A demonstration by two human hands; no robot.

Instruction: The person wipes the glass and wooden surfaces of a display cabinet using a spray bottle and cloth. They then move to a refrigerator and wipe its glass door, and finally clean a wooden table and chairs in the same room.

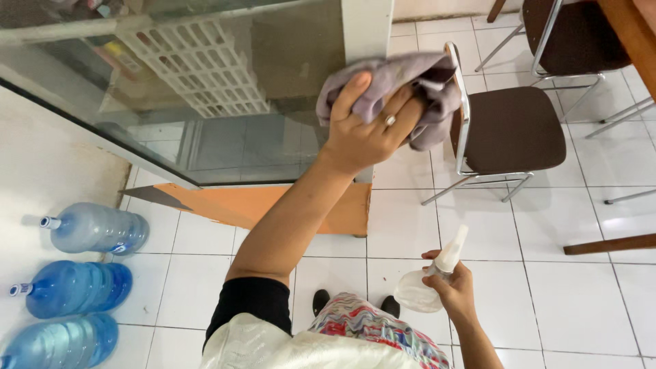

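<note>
My left hand (362,133), with a ring on one finger, is raised and shut on a crumpled grey cloth (403,85). It presses the cloth near the right edge of a glass panel (273,143), beside a white post (367,27). Lower down at the right, my right hand (452,288) grips a clear plastic spray bottle (420,290) with a white nozzle pointing up and to the right. The bottle is held over the white tiled floor, apart from the glass.
Behind the glass lies a white plastic lattice basket (205,65). An orange base board (273,205) runs under the glass. Three blue water jugs (75,287) stand by the left wall. A brown metal-framed chair (509,130) stands close on the right, with a wooden table (632,34) beyond.
</note>
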